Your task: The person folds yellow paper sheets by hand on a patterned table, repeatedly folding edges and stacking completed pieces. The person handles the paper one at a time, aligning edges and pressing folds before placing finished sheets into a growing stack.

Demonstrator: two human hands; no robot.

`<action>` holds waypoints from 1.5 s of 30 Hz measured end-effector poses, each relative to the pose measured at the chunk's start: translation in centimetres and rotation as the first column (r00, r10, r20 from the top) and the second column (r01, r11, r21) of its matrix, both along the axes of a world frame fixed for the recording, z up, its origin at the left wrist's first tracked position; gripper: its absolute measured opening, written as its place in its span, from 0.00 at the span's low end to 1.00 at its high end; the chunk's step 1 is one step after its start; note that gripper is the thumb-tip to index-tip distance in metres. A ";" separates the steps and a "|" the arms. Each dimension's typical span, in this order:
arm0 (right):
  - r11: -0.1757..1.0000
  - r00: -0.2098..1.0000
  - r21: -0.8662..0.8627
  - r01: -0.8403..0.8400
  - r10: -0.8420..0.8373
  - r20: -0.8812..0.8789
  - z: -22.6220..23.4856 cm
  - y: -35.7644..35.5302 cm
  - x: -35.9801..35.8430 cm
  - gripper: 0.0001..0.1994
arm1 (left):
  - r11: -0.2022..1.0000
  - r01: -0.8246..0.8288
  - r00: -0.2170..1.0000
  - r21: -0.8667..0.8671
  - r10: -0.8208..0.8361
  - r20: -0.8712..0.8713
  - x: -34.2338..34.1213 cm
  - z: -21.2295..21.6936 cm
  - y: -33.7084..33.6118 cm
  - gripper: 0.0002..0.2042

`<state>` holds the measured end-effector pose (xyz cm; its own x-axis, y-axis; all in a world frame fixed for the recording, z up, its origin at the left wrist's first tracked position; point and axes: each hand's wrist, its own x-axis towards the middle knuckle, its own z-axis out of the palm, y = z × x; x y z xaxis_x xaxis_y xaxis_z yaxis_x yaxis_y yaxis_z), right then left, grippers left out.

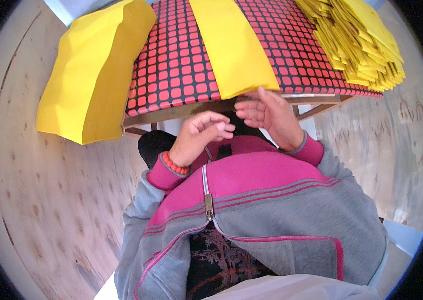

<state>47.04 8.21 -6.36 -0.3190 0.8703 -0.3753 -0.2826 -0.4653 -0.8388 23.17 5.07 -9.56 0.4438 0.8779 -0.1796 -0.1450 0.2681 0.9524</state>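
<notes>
A folded yellow fabric strip [236, 50] lies lengthwise on the red-and-black checked table, its near end at the front edge. Just past that end is my right hand [271, 117], fingers loosely extended and thumb up beside the fabric; whether the thumb touches it I cannot tell. My left hand [196, 135], with an orange bead bracelet [175, 164] at the wrist, hovers in front of the table edge. Its fingers curve loosely with nothing visible in them. The two hands face each other, apart, above my lap.
A large yellow fabric piece [84, 75] hangs over the table's left side. At the far right, a thick stack of folded yellow fabric pieces [361, 45] overhangs the edge. The checked tabletop [171, 75] rests on a wooden frame [171, 114]. Wooden boards [61, 190] cover the floor.
</notes>
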 end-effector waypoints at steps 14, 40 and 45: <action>0.999 0.997 0.027 -0.024 0.026 -0.073 -0.9 1.4 2.6 0.19 | 0.975 0.049 0.979 -0.218 -0.004 0.203 2.1 -0.9 2.1 0.21; 0.951 0.808 0.093 -0.294 0.195 0.556 4.3 11.0 6.7 0.17 | 0.990 -0.139 0.987 -0.002 0.139 -0.085 0.7 5.7 4.9 0.18; 0.931 0.706 -0.073 -0.358 0.321 0.631 4.8 12.9 5.6 0.17 | 0.986 -0.149 0.988 -0.071 0.151 0.025 0.2 5.3 5.4 0.20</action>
<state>52.64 21.16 -1.60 -0.3077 0.7732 -0.5545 0.4793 -0.3774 -0.7923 23.41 10.43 -4.22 0.3143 0.9210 -0.2301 -0.2170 0.3056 0.9271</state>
